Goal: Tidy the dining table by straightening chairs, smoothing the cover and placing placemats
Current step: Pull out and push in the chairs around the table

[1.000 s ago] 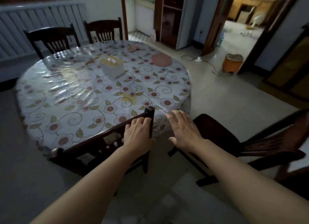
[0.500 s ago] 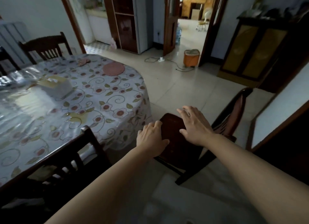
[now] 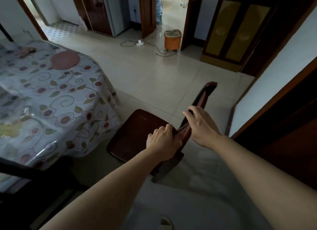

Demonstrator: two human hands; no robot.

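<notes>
So both hands gripped the chair [image 3: 137,131] backrest, left hand [image 3: 163,142] nearer the bench [image 3: 56,101] edge, right hand [image 3: 202,126] farther along.

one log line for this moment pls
step: straighten chair | left hand: grips chair back near seat | right hand: grips chair back higher up | chair: apart from table | mat: on table

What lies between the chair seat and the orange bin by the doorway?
In the head view, only bare floor tiles lie between the chair seat and the orange bin; a black cord trails beside the bin.
</notes>
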